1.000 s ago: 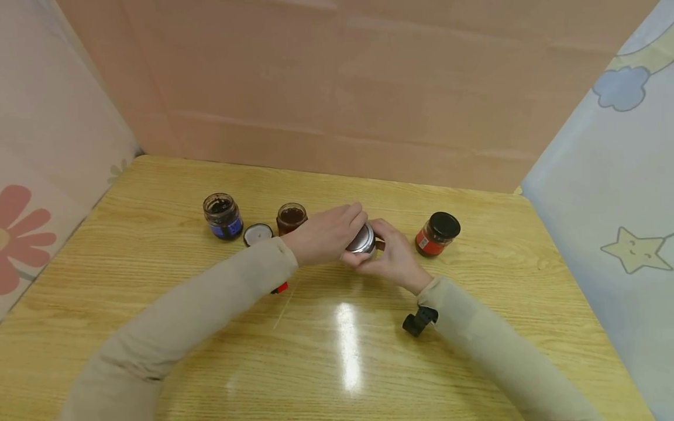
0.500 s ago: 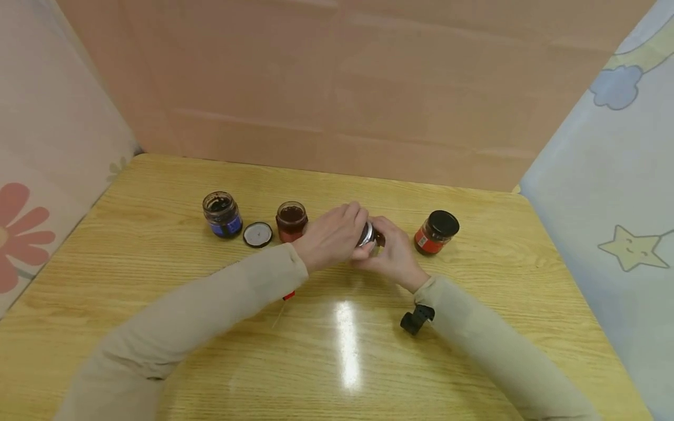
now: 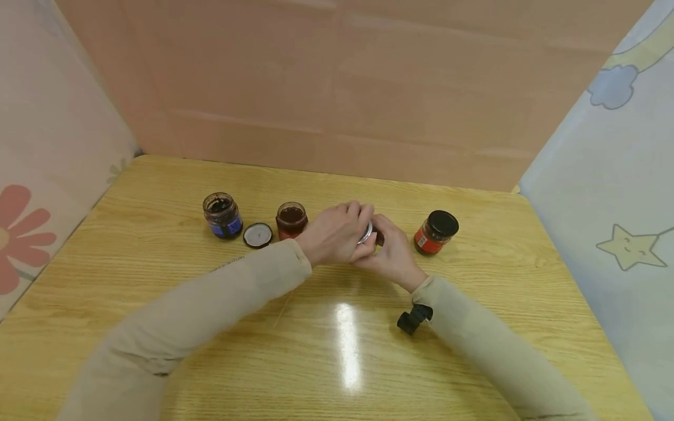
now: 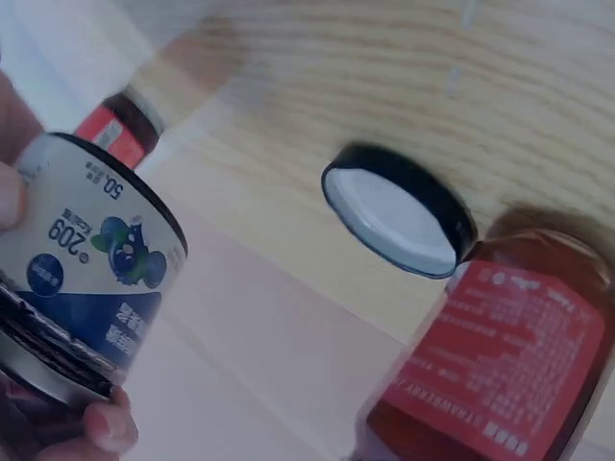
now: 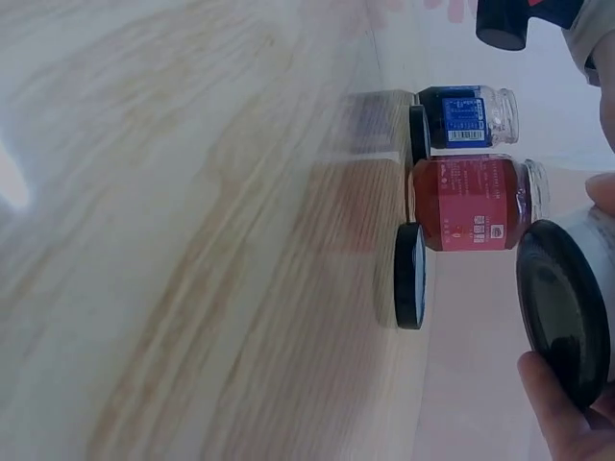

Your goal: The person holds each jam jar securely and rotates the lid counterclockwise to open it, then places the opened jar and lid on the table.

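Over the middle of the table, my left hand (image 3: 334, 234) grips a blueberry jam jar from above by its silvery lid (image 3: 367, 233). My right hand (image 3: 392, 257) holds the jar's body from the right side. In the left wrist view the blueberry jam jar (image 4: 96, 250) shows its white and blue label, with fingertips (image 4: 110, 427) at the lid end. Its dark base (image 5: 562, 307) faces the right wrist camera. Most of the jar is hidden by my hands in the head view.
Left of my hands stand an uncovered strawberry jam jar (image 3: 292, 218) and an uncovered blue-labelled jar (image 3: 223, 216). A loose lid (image 3: 258, 235) lies between them. Another loose lid (image 4: 399, 211) lies beside the strawberry jar. At right stands a black-lidded, red-labelled jar (image 3: 436, 233).
My left hand has turned round the lid, covering more of it in the head view, and its forearm has shifted slightly right. The right hand stays nearly in place.
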`<state>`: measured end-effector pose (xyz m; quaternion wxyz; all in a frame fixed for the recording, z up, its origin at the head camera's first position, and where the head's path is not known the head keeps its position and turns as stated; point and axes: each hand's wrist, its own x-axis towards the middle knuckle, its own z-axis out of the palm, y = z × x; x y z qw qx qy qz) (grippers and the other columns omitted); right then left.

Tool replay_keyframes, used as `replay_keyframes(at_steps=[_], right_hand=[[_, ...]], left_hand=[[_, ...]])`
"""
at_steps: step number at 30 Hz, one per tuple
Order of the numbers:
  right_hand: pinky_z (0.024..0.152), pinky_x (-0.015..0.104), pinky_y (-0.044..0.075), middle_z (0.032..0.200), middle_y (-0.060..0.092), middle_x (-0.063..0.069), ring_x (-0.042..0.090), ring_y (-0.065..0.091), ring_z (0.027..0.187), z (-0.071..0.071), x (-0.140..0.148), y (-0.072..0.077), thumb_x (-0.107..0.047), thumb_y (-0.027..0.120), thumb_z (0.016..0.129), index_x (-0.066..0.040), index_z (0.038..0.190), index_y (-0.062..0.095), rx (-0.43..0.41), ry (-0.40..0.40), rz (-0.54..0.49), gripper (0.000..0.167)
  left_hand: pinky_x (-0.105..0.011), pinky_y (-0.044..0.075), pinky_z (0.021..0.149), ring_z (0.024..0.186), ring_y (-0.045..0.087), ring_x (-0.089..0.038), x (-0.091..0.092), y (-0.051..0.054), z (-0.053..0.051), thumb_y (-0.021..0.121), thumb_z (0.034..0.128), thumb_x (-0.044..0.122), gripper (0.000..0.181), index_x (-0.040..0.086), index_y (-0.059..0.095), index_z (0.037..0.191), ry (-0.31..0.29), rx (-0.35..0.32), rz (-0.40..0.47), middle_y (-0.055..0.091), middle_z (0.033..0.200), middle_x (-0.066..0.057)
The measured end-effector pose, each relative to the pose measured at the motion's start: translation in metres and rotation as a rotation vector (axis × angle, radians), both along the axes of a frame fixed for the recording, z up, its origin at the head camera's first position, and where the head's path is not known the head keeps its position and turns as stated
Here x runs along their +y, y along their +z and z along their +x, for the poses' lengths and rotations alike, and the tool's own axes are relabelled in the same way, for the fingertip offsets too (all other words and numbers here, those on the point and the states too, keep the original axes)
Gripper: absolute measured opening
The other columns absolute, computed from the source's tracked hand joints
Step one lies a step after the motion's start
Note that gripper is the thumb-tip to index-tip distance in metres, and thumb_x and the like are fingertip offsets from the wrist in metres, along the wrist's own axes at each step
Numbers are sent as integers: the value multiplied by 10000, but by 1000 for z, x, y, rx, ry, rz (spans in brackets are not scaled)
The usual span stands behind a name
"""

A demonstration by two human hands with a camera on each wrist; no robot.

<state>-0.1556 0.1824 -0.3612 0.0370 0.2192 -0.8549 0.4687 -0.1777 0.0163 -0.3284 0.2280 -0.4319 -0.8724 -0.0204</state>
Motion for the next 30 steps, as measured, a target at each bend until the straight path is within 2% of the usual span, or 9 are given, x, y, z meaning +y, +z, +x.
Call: replay_keyframes(at_steps=[6,9,14,17,19,22,24,27,30], right_hand=[[796,211,520,1159,603,153,201,591,982,0,-3,-2,-8,830,683,12,1271,552,17,7,-14,650],[797,247,524,1175,607,142,214,599,996,-2,-5,-2,-45,838,688,-5,1236,588,52,-28,-17,604],[796,283,535,1201,611,129,233,616,994,-4,-8,-1,-68,857,674,-13,1178,609,27,-75,-29,565],[851,360,530,1213,605,128,252,608,1029,-4,-5,-1,-88,859,677,-31,1237,586,14,-82,0,626],[892,425,516,1239,591,134,278,598,1076,-3,-2,-1,-97,855,684,-42,1275,568,10,-80,13,660],[933,432,502,1264,569,148,296,581,1122,-4,2,-2,-72,837,695,-40,1319,542,-4,-57,-4,691],[928,366,508,1259,563,146,284,578,1120,-5,5,-2,-65,830,702,-39,1327,536,-14,-46,-20,692],[908,229,495,1238,562,129,249,574,1117,-6,10,-2,-54,829,702,-47,1337,530,-37,-35,-53,701],[899,157,474,1230,560,116,228,572,1122,-6,14,-2,-70,826,716,-62,1340,530,-66,-28,-72,691]], left_hand=[[-230,445,442,513,515,-153,3,2,4,417,936,328,284,51,477,905,75,9,-22,525,638,-41],[-232,427,420,497,495,-146,5,7,3,417,938,320,275,52,471,903,143,-99,25,492,615,-28],[-257,408,408,479,485,-152,10,16,2,405,957,321,282,50,459,897,248,-330,131,478,607,-27],[-269,438,432,514,516,-157,13,19,4,387,962,381,341,49,462,933,301,-383,106,518,651,-34],[-284,485,476,571,555,-165,14,22,5,370,966,446,422,39,476,987,310,-399,73,558,708,-49],[-316,545,581,711,616,-201,10,27,5,347,968,540,567,13,498,1112,289,-428,31,611,854,-90],[-338,559,700,861,630,-228,3,30,4,359,970,564,621,7,499,1207,242,-467,23,622,1003,-114],[-347,504,910,1123,563,-236,-10,35,0,444,962,533,624,36,459,1338,121,-542,29,559,1250,-108],[-332,426,1024,1254,478,-203,-22,37,-4,569,938,439,612,67,426,1402,-41,-605,52,479,1385,-74]])
